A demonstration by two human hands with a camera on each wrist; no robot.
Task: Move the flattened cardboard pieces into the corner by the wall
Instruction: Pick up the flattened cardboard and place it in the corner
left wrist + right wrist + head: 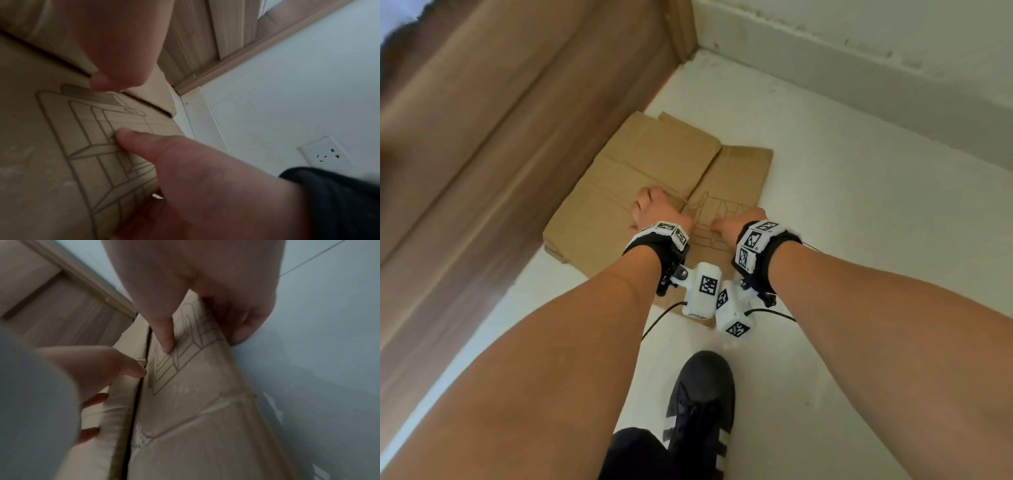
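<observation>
A wood-grain door [493,144] runs along the left, meeting the white wall [876,68] at the far corner. On the pale floor [859,240] between them lie the flattened cardboard pieces [654,171], at least 2 overlapping sheets, the left edge just beside the door's foot and the far edge short of the corner. The sheet on the right carries a printed line drawing [98,133]. A black shoe [702,404] stands on the floor nearer the person.

The left hand [657,209] grips the seam where the 2 sheets meet, thumb on top and fingers curled under. The right hand [736,222] pinches the printed sheet, its forefinger [164,331] pressed on the drawing and the other fingers wrapped round the edge.

To do this well, I would keep both sheets clamped together, lift the near edge only slightly, and slide the stack along the door toward the corner so the lower sheet does not slip out.
</observation>
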